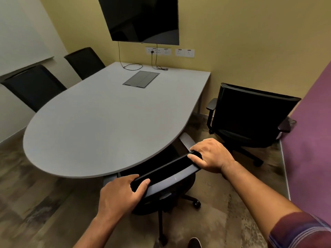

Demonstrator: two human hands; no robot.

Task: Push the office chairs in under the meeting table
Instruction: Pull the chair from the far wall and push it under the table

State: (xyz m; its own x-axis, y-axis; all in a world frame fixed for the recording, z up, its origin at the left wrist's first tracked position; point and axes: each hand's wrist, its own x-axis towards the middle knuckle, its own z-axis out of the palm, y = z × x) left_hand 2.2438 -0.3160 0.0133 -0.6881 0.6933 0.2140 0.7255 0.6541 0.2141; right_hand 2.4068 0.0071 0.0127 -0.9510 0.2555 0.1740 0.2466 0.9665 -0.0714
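A black office chair point(166, 178) stands right in front of me at the rounded near end of the grey meeting table point(100, 122). Its seat is partly under the tabletop. My left hand point(121, 192) grips the left end of the backrest's top edge. My right hand point(211, 154) grips the right end. A second black chair point(250, 113) stands away from the table at the right, by the purple wall. Two more chairs point(34, 86) point(84, 61) sit close against the table's far left side.
A dark screen point(143, 18) hangs on the yellow wall above the table, with cables point(132, 67) lying on the tabletop next to a grey cable box lid point(141, 79). A purple wall point(311, 140) borders the right. My shoe point(194, 243) shows at the bottom.
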